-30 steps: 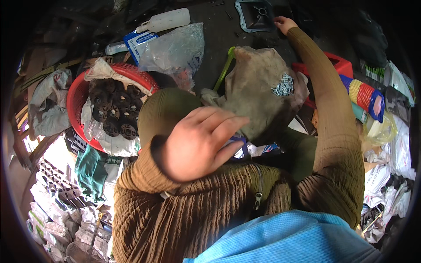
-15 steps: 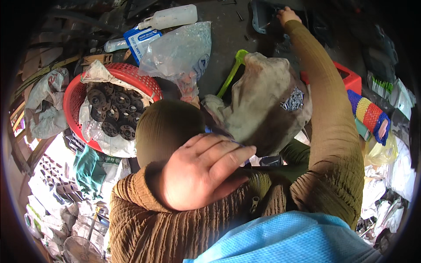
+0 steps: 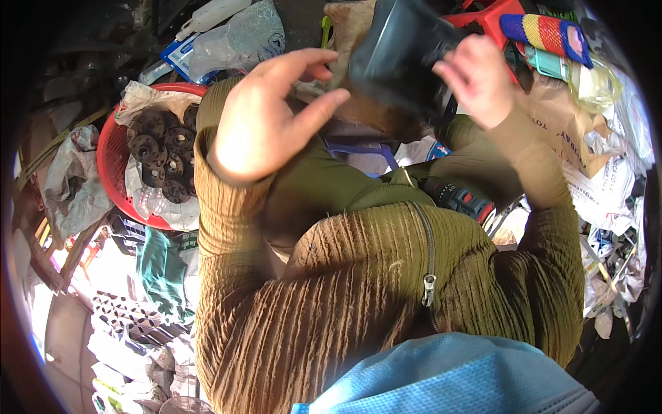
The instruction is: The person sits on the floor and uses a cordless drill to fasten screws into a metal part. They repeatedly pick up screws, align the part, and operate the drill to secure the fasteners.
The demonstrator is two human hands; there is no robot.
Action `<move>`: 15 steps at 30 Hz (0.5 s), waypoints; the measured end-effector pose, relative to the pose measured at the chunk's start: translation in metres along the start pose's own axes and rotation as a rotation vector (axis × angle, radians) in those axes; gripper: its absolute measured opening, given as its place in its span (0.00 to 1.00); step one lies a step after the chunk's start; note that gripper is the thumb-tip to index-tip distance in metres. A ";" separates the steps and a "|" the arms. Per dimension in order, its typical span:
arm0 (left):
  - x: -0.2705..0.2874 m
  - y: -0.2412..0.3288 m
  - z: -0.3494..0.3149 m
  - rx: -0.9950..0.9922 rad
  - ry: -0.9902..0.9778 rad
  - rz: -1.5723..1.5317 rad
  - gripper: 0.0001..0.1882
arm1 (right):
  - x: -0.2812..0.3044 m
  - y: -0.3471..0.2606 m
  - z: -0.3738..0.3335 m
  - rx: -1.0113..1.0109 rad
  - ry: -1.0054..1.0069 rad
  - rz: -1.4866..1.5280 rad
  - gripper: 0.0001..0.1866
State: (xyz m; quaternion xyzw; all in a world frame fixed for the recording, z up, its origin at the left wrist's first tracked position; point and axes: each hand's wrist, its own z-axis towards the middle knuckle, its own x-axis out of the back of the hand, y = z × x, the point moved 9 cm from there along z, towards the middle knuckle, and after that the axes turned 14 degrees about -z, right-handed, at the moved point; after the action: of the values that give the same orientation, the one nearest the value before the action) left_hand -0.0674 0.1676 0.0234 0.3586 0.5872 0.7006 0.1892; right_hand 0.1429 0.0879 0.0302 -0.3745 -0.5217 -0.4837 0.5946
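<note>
Head view: one dark, hollow-looking part (image 3: 396, 52), blurred, is held up in front of the body, above a brown cloth (image 3: 348, 21). Two hands are seen. By the right hand (image 3: 479, 83) the part's right edge is pinched, its grip closed with the fingers bent; the exact contact is blurred. By the left hand (image 3: 258, 127) nothing is held: its grip is half open, thumb and fingers spread, near the part's left edge. One red basket (image 3: 107, 165) is seen, with a white cloth (image 3: 155, 98) draped over its upper rim; the black round parts (image 3: 165, 148) inside are overlapped too much for an exact count. Beyond it, one white bottle (image 3: 215, 15) and one clear bag (image 3: 245, 41) are seen; one striped net roll (image 3: 545, 38) is set beside one red plastic object (image 3: 493, 19). Much of the brown cloth is hidden by the dark part.
</note>
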 end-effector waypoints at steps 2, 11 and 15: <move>0.001 -0.002 -0.001 -0.004 0.018 -0.016 0.20 | -0.012 -0.036 -0.031 0.035 0.014 0.025 0.08; -0.010 -0.009 -0.005 0.142 -0.044 -0.046 0.18 | -0.092 -0.066 -0.080 -0.002 0.000 -0.016 0.06; 0.008 0.007 -0.012 -0.117 -0.017 -0.260 0.16 | -0.101 -0.056 -0.078 -0.048 -0.065 -0.011 0.07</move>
State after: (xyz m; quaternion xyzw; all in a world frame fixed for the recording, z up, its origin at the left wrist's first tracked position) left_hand -0.0802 0.1635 0.0313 0.2738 0.5853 0.7000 0.3041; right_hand 0.1097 0.0183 -0.0863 -0.4012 -0.5310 -0.4868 0.5658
